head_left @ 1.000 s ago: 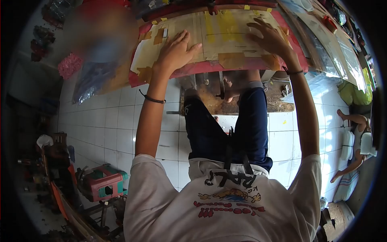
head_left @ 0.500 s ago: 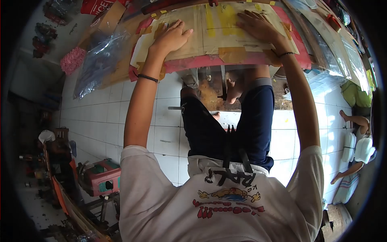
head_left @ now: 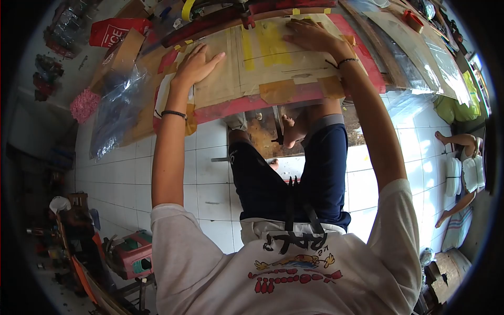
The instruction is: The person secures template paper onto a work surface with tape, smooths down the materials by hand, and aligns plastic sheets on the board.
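My left hand (head_left: 198,65) lies flat, thumb spread, on the left part of a pale tan sheet (head_left: 220,79) on the worktable. My right hand (head_left: 313,38) rests on the sheet's right side with fingers stretched out. It lies next to yellow strips (head_left: 273,44) on the sheet. Brown tape (head_left: 278,92) patches the near edge, along a pink-red border (head_left: 231,107). Behind the sheet runs a dark red bar (head_left: 210,27) with a bracket in its middle. Neither hand grips anything.
Crumpled clear plastic (head_left: 118,105) and a pink fluffy bundle (head_left: 85,105) are at the left. A tape roll (head_left: 413,22) and clear sheets (head_left: 404,50) lie at the right. A red plastic stool (head_left: 131,254) stands lower left. Another person's legs (head_left: 457,139) show at the right.
The view has shifted, so the table sits lower and further left and more of the red bar shows. Both hands stay flat at about the same places on the sheet.
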Demonstrator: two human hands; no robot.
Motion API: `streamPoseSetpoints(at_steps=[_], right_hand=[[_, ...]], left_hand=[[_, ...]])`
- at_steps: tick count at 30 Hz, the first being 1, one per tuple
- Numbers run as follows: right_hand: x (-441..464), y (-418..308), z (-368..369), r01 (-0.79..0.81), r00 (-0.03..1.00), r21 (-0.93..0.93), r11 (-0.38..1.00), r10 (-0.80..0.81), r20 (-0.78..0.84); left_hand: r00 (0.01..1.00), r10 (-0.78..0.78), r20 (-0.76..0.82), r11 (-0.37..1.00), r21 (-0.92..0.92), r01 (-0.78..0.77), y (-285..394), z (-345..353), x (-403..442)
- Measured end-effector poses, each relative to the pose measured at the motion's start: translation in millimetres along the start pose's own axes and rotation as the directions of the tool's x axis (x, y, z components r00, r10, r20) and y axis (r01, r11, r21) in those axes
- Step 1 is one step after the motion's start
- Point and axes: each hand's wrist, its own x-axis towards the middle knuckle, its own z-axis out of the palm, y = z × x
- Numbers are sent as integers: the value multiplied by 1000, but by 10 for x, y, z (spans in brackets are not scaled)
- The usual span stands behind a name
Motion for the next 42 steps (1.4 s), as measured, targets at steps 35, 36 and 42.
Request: streamPoseSetpoints(at_steps=[35,36,42], right_hand=[[-105,-113,35,-40,997,-52,998,36,-68],[-108,-125,16,-36,998,-60,998,33,-59],[-137,-180,-30,-37,999,-51,998,35,-37]], left_hand=[[989,21,-145,992,-121,-38,-354,254,187],[987,25,-158,992,-115,-44,-363,264,183],[990,26,-140,993,-111,-41,-368,251,231]])
